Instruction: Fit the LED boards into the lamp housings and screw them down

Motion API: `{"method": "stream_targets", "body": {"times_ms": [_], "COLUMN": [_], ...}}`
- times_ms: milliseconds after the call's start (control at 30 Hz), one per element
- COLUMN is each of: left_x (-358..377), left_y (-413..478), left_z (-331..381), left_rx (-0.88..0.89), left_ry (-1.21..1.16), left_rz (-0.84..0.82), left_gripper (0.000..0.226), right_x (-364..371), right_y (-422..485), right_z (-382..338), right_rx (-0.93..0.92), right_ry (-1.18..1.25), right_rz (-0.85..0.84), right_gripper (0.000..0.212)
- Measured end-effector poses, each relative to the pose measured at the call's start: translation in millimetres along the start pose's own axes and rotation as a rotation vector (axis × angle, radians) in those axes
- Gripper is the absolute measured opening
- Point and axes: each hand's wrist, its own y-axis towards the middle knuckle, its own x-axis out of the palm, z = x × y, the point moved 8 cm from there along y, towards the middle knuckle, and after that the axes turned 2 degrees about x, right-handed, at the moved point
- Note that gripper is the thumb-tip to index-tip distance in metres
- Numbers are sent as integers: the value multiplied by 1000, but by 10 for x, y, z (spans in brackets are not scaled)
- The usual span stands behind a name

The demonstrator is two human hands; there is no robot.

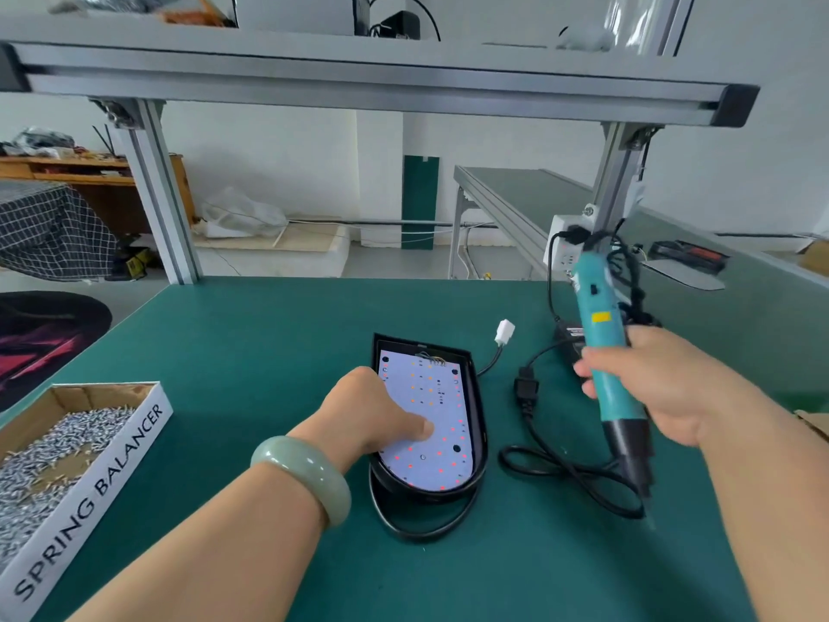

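On the tabletop (269, 352) a lamp housing (478, 397) lies lengthwise away from the person, LED board (433, 388) inside. The left hand (372, 410) thumbs the board, its grasp impossible to tell with fingers hidden; the right hand (664, 383) grips the screwdriver (603, 352) right of the housing, bit down

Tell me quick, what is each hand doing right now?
Left hand: resting on the LED board; fingers hidden, cannot tell.
Right hand: closed around the electric screwdriver.
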Motion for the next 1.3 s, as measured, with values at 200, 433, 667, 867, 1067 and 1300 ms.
{"method": "stream_targets", "body": {"times_ms": [200, 433, 667, 867, 1067, 1300], "left_x": [3, 7, -86, 19, 53, -72], "left_y": [7, 2, -69, -79, -341, -464], "left_z": [-18, -56, -2, -182, -23, 86], "left_rx": [-12, -19, -34, -197, 63, 332], "left_ry": [-22, -60, 101, -761, -1298, -1339], "left_rz": [-1, -4, 111, -11, -298, -315], "left_gripper": [45, 41, 45, 16, 32, 60], "right_x": [-136, 65, 1159, 1270, 1476, 1366], "right_y": [73, 68, -391, -295, -319, -345], "right_z": [184, 195, 84, 162, 59, -284], "right_rx": [-47, -107, -326, -302, -14, -158], "right_ry": [-859, -1133, -519, -303, 465, 725], "right_rz": [152, 351, -107, -147, -585, -674], "right_gripper": [32, 47, 25, 21, 24, 34]}}
